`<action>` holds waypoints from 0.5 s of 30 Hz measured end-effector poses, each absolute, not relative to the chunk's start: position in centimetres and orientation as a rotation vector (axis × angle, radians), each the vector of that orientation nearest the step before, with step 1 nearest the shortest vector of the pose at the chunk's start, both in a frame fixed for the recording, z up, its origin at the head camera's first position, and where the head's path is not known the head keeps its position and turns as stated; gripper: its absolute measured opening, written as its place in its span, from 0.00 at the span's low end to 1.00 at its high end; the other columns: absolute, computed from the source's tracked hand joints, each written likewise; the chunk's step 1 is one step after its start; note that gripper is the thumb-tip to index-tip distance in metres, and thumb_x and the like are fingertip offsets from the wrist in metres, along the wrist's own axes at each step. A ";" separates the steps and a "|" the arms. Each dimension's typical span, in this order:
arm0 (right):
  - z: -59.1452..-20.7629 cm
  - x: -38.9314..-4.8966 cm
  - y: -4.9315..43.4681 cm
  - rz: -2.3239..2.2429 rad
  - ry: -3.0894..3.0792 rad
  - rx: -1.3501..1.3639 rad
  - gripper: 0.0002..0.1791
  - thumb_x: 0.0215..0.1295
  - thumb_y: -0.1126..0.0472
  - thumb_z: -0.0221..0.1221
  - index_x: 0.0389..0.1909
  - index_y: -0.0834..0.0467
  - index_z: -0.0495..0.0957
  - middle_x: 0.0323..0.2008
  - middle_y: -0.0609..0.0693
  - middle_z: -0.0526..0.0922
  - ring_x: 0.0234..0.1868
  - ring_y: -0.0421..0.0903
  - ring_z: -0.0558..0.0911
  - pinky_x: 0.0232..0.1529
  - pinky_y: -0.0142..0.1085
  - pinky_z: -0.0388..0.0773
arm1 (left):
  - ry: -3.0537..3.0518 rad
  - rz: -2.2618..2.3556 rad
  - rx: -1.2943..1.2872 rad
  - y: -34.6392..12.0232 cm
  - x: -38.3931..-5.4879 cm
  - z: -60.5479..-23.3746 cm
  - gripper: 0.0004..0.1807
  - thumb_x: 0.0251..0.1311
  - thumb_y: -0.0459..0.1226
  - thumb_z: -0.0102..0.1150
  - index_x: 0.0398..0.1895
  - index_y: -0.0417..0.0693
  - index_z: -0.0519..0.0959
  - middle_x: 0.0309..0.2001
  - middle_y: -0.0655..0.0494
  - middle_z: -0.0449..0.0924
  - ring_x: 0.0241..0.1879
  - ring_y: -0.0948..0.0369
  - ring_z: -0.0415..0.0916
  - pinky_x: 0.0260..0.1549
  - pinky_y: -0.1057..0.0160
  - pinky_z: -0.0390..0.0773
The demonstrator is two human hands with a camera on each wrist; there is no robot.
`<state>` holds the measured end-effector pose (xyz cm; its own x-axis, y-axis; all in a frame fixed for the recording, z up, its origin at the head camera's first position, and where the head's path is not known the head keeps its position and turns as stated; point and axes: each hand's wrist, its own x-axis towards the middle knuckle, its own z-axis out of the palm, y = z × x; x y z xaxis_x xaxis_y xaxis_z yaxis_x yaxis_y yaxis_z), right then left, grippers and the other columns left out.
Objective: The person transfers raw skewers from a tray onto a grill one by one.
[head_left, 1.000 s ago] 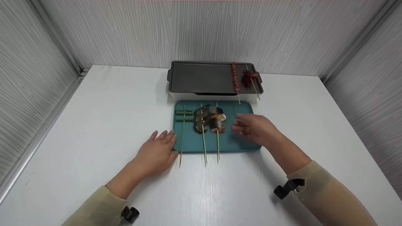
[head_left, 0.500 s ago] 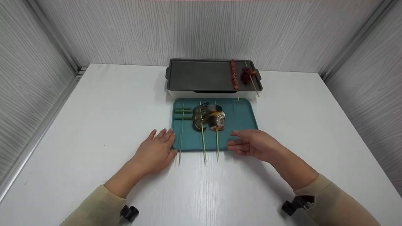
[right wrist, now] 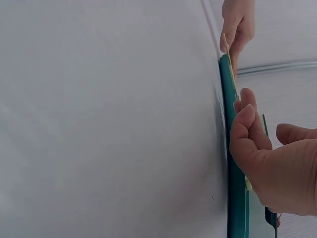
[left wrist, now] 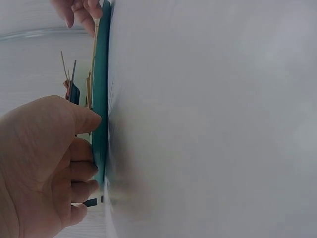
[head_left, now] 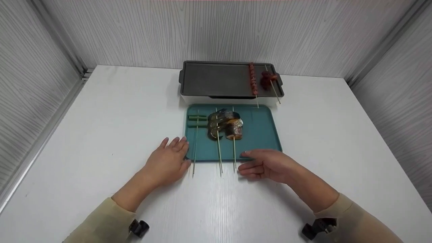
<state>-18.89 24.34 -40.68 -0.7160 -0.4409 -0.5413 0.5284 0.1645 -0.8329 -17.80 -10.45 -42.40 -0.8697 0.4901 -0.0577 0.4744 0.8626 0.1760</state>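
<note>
A teal tray (head_left: 260, 131) holds three skewers side by side: one with green stalk pieces (head_left: 201, 117), one with a dark glossy curled piece (head_left: 213, 131), and one with a fish chunk (head_left: 234, 131). Their bare stick ends overhang the tray's front edge. My left hand (head_left: 168, 163) rests at the tray's front left corner, fingers spread along its side. In the left wrist view the thumb (left wrist: 88, 119) lies at the tray rim. My right hand (head_left: 273, 165) hovers at the front edge, thumb and fingers apart, fingertips right beside the fish skewer's stick. It holds nothing.
Behind the tray stands a dark grill plate (head_left: 216, 79) on a white base. At its right end lie a skewer of small red pieces (head_left: 253, 79) and one with dark red pieces (head_left: 266, 81). Pale wood-grain panels (head_left: 216, 30) enclose the white table (head_left: 135, 101).
My right hand has come from over the tray's right part toward me and slightly left, to the fish skewer's stick end. My left hand and the skewers stay in place.
</note>
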 end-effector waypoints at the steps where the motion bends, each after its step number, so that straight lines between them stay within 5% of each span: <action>1: -40.8 -18.9 24.3 -1.653 1.700 0.083 0.32 0.85 0.54 0.50 0.80 0.68 0.60 0.56 0.65 0.86 0.57 0.54 0.88 0.61 0.45 0.82 | 2.935 0.241 0.764 -10.4 -17.8 -42.4 0.33 0.81 0.45 0.51 0.75 0.27 0.67 0.76 0.33 0.65 0.77 0.39 0.61 0.76 0.35 0.55; 15: -41.4 -18.8 23.0 -1.664 1.689 0.096 0.34 0.83 0.55 0.54 0.80 0.69 0.59 0.55 0.67 0.87 0.52 0.52 0.90 0.49 0.39 0.86 | 2.923 0.249 0.747 -10.5 -17.8 -42.5 0.34 0.81 0.46 0.51 0.76 0.28 0.66 0.78 0.34 0.63 0.79 0.39 0.59 0.78 0.37 0.53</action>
